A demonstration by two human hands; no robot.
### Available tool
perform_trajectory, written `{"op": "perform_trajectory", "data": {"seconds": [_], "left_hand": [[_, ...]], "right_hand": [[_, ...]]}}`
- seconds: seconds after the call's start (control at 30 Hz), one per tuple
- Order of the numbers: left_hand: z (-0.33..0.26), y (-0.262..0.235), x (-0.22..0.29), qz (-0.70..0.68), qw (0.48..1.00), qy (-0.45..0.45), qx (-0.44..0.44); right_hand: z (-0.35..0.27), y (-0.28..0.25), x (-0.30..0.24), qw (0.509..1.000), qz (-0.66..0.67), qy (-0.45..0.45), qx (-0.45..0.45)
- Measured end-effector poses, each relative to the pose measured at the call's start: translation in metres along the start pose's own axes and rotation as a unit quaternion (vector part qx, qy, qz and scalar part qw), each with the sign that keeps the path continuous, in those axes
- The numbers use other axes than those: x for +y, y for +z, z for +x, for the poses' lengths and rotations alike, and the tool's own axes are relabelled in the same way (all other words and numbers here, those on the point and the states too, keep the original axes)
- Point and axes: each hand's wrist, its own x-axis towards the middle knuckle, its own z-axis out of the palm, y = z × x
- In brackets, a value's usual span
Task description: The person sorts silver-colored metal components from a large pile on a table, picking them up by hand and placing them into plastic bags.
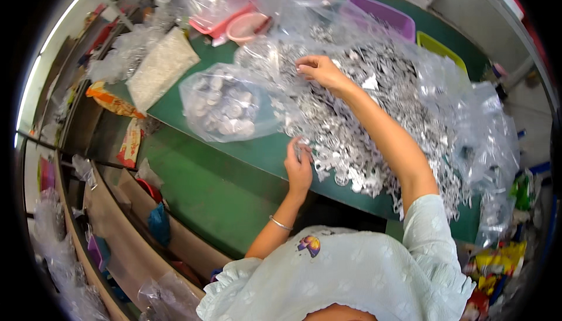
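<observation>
A broad heap of small flat silvery metal pieces point(380, 81) covers much of the green table. My right hand point(321, 70) hovers over its far left part, fingers stretched to the left and a little apart, with nothing visible in them. Close to the table's front edge, my left hand point(298, 166) is at the heap's near left border. Its fingers curl upward and toward each other; whatever is between them is too small to make out. Left of both hands lies a clear plastic bag point(202, 95) with round silvery discs point(225, 107) inside.
Clear plastic sheeting point(489, 145) edges the heap on the right. At the back stand a purple bin point(383, 15), a green bin point(442, 50) and pink trays point(225, 19). A pale filled bag point(163, 69) lies far left. Shelving point(126, 221) runs along the left.
</observation>
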Motion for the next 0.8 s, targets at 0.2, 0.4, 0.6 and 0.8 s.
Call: {"op": "perform_trajectory", "data": {"seconds": [0.2, 0.4, 0.6, 0.8], "left_hand": [[-0.005, -0.002, 0.005, -0.014, 1.0, -0.013, -0.002], [-0.005, 0.004, 0.012, 0.071, 0.997, -0.009, -0.03], [-0.004, 0.003, 0.011, 0.099, 0.994, 0.03, -0.019], [-0.005, 0.003, 0.003, 0.108, 0.993, 0.04, -0.016]], "right_hand": [[-0.128, -0.088, 0.01, 0.954, -0.297, -0.027, 0.003], [-0.221, -0.116, 0.025, 0.851, -0.498, 0.141, 0.093], [-0.227, -0.093, 0.042, 0.81, -0.577, 0.054, 0.093], [-0.234, -0.081, 0.054, 0.765, -0.62, 0.014, 0.171]]}}
